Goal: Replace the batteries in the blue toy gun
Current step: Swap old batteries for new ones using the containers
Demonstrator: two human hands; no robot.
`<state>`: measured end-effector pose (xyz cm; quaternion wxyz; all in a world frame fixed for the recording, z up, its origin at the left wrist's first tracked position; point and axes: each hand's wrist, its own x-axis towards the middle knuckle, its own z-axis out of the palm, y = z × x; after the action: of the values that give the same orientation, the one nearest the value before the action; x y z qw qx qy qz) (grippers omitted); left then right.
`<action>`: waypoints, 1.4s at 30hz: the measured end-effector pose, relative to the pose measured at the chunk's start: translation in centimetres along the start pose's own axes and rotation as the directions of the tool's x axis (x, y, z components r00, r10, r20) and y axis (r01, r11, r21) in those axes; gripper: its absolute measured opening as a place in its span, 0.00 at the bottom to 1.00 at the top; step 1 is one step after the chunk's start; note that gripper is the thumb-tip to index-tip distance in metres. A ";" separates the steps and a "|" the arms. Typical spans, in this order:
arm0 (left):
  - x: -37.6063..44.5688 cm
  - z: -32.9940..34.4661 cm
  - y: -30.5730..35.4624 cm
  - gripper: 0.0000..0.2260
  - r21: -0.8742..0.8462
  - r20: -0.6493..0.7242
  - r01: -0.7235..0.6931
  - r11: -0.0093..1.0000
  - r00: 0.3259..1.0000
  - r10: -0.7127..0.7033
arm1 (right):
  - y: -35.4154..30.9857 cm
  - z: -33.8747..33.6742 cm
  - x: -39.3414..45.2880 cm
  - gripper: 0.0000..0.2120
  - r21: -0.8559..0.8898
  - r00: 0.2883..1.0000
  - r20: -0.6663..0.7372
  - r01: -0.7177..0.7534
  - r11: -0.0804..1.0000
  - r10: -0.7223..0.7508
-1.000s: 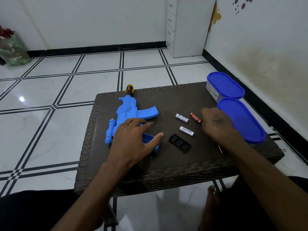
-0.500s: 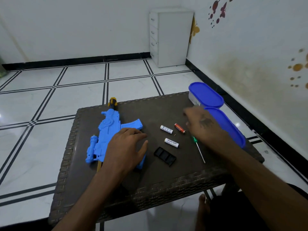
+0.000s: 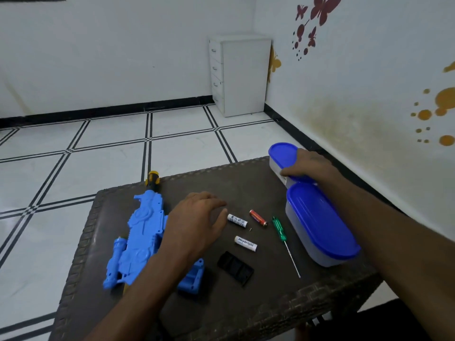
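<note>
— Position of blue toy gun [image 3: 140,238]?

— Flat along left of table [image 3: 246,306], muzzle over far edge; pinned under left hand [image 3: 197,223], fingers straight, presumably against sliding. Black cover [image 3: 235,268] off, three batteries [image 3: 245,243] loose beside it.

— Right hand [image 3: 305,166]?

— Curled round far blue-lidded container [image 3: 283,157] (probably the spares). Near container [image 3: 320,225] crowds right edge; screwdriver [image 3: 283,236] just beside. Open room only front centre.
</note>
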<state>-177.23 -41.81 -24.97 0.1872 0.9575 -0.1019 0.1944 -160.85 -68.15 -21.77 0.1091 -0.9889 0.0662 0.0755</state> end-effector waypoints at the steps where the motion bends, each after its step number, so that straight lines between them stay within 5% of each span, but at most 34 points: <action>1: 0.3 0.1 -0.1 0.11 -0.004 0.013 0.007 1.000 1.000 -0.007 | -0.1 -0.2 0.4 0.37 -0.007 1.000 0.002 0.020 1.000 -0.020; 9: 3.3 0.8 -0.2 0.12 -0.140 0.037 0.188 0.972 0.982 -0.184 | -4.1 0.8 1.5 0.39 0.031 0.990 -0.011 0.138 0.990 -0.137; 13: 4.9 2.5 -0.2 0.15 -0.183 0.073 0.236 0.954 0.971 -0.226 | -5.4 1.2 1.3 0.27 0.005 0.980 0.048 0.193 0.981 -0.193; 20: 7.5 5.5 -0.6 0.21 -0.314 0.117 0.400 0.861 0.916 -0.383 | -4.4 0.8 1.2 0.11 0.235 0.976 0.036 0.199 0.951 -0.213; 23: 8.7 6.4 0.1 0.29 -0.271 0.099 0.374 0.887 0.927 -0.361 | -3.5 0.4 2.6 0.16 0.240 0.984 -0.075 0.176 0.955 -0.162; 27: 10.8 7.2 1.4 0.33 -0.150 0.176 0.304 0.941 0.945 -0.277 | -3.5 0.4 4.5 0.20 0.404 0.994 0.003 0.098 0.909 -0.109; 33: 11.0 8.1 0.8 0.31 -0.272 0.215 0.366 0.890 0.925 -0.315 | -4.0 1.6 5.5 0.25 0.470 0.981 0.006 0.166 0.867 -0.192; 38: 9.9 7.5 -0.5 0.29 -0.426 0.165 0.375 0.824 0.927 -0.337 | -4.0 2.0 5.8 0.19 0.347 0.975 -0.113 0.221 0.911 -0.193; 42: 9.7 6.7 -1.2 0.26 -0.464 0.158 0.403 0.789 0.914 -0.374 | -5.2 0.7 5.3 0.27 0.102 0.850 -0.101 0.525 0.845 -0.516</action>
<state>-165.88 -44.58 -27.14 0.4550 0.8845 0.0463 0.0923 -154.98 -63.54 -22.24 0.1850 -0.9629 -0.1962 0.0043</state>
